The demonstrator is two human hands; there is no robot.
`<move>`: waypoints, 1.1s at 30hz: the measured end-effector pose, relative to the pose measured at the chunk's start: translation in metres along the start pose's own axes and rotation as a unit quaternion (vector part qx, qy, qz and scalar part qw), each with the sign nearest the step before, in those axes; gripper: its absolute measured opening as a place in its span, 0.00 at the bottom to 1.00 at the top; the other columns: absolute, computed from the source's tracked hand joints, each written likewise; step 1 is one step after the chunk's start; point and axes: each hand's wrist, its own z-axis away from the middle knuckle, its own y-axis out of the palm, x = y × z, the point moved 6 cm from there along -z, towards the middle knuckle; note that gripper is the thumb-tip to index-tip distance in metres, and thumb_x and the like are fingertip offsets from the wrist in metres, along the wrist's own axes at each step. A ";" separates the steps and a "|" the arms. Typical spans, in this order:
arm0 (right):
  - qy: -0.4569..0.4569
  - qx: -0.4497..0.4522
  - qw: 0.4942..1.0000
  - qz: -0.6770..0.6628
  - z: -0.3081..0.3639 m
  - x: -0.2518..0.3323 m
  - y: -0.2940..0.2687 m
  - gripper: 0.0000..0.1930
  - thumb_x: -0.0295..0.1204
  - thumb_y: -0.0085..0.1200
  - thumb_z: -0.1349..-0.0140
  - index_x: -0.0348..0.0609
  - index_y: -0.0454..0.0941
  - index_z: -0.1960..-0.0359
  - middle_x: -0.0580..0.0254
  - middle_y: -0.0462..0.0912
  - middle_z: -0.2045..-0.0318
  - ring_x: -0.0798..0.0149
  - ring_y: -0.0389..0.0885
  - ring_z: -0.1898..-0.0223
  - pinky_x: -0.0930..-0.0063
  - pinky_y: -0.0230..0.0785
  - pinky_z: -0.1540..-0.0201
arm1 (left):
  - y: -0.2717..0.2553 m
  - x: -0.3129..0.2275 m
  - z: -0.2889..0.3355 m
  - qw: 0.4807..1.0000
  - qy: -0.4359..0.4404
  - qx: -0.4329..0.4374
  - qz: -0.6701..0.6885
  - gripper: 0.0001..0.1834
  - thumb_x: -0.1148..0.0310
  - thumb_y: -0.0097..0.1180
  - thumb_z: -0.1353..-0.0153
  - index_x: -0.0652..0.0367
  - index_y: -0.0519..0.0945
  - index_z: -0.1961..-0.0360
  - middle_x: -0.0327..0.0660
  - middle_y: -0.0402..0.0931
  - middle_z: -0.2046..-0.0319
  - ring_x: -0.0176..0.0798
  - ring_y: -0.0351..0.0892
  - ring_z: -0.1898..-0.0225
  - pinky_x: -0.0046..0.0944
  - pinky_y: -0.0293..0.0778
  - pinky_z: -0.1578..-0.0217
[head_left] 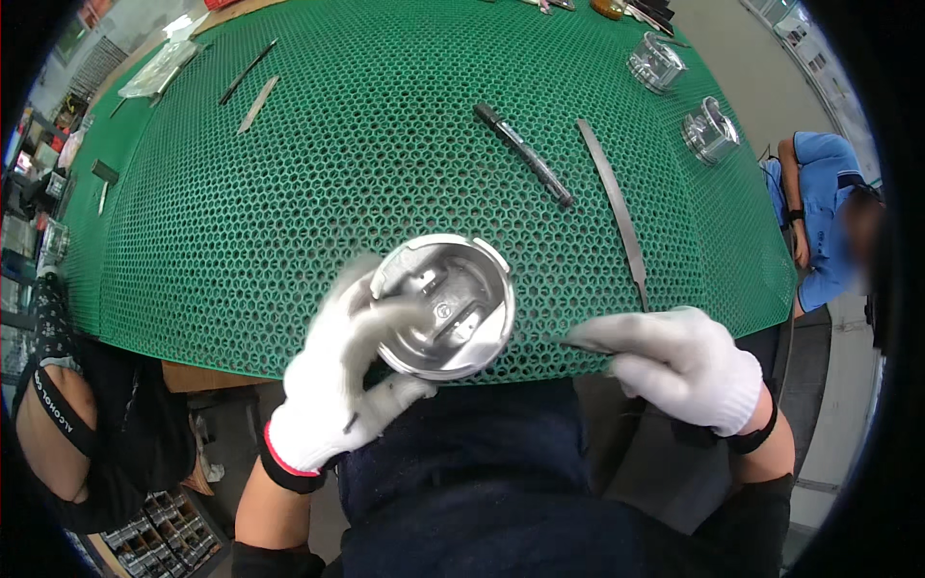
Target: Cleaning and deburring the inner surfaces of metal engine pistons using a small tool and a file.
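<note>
I have the round, cup-shaped silver metal piston in front of the wearer's torso, at the near edge of the mat, with its hollow side turned up toward my camera. Its outline is nearly circular, so I read no long axis across it; its central axis points up at me. I can't tell whether its underside touches the mat.

The left hand in a white knit glove with a red cuff grips the piston's left side, blurred fingers reaching over the rim into the hollow, thumb below against the outer wall. The right hand in a white knit glove has its dark-tipped fingers reaching left, near the thin end of the long flat grey metal file; I can't tell whether they hold anything.

Under my view spreads the green hexagon-mesh mat, bearing a black-capped dark marker and two more silver pistons at far right. A person in a blue shirt is beyond the right edge.

The held piston looks shiny, its rim notched, with bright raised blocks inside a greyer floor.
</note>
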 end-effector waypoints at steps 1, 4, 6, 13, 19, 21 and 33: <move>0.000 -0.002 1.000 0.002 -0.006 0.000 -0.001 0.19 0.29 0.52 0.35 0.52 0.77 0.42 0.55 0.86 0.68 0.57 0.83 0.76 0.65 0.77 0.72 | 0.005 0.000 0.000 0.999 0.002 0.024 0.045 0.32 0.60 0.78 0.61 0.59 0.81 0.53 0.63 0.73 0.46 0.66 0.73 0.43 0.57 0.71 0.42; -0.019 0.004 0.981 0.192 -0.021 0.002 0.004 0.19 0.32 0.53 0.34 0.58 0.75 0.42 0.61 0.80 0.78 0.55 0.84 0.76 0.63 0.78 0.73 | 0.004 -0.018 0.008 0.993 0.021 0.017 -0.117 0.22 0.57 0.74 0.57 0.52 0.84 0.61 0.52 0.76 0.54 0.58 0.75 0.50 0.61 0.66 0.39; 0.002 -0.016 0.974 0.224 -0.028 0.002 0.013 0.18 0.33 0.53 0.34 0.58 0.75 0.42 0.61 0.80 0.78 0.55 0.83 0.77 0.63 0.78 0.74 | 0.006 -0.020 0.012 0.985 0.013 0.036 -0.166 0.21 0.56 0.73 0.57 0.48 0.84 0.60 0.47 0.76 0.56 0.55 0.73 0.48 0.66 0.62 0.37; 0.002 0.009 0.961 0.276 -0.023 0.013 0.020 0.16 0.35 0.53 0.35 0.58 0.76 0.45 0.62 0.80 0.82 0.57 0.82 0.83 0.63 0.76 0.82 | 0.010 -0.024 0.012 0.981 0.010 0.032 -0.192 0.19 0.52 0.72 0.57 0.48 0.83 0.67 0.43 0.76 0.58 0.52 0.74 0.51 0.66 0.64 0.38; 0.022 0.111 0.964 0.239 -0.017 0.026 0.043 0.18 0.33 0.52 0.34 0.54 0.75 0.42 0.62 0.79 0.82 0.56 0.82 0.81 0.64 0.77 0.79 | 0.012 -0.023 0.015 0.979 0.001 0.060 -0.195 0.21 0.53 0.75 0.58 0.52 0.81 0.68 0.50 0.75 0.53 0.64 0.70 0.43 0.60 0.66 0.42; 0.027 0.143 0.986 0.085 -0.016 0.023 0.052 0.20 0.33 0.51 0.34 0.53 0.74 0.40 0.62 0.80 0.81 0.56 0.82 0.81 0.64 0.78 0.78 | 0.012 -0.024 0.013 0.980 0.003 0.043 -0.196 0.20 0.52 0.73 0.58 0.50 0.82 0.68 0.46 0.75 0.57 0.58 0.72 0.48 0.63 0.66 0.41; 0.133 0.003 0.948 -0.288 -0.021 -0.012 0.001 0.23 0.37 0.48 0.31 0.42 0.74 0.37 0.62 0.84 0.65 0.74 0.80 0.66 0.77 0.75 0.62 | -0.076 0.035 0.037 0.956 -0.016 -0.208 -0.205 0.23 0.81 0.67 0.48 0.59 0.75 0.51 0.54 0.69 0.45 0.56 0.71 0.43 0.50 0.69 0.44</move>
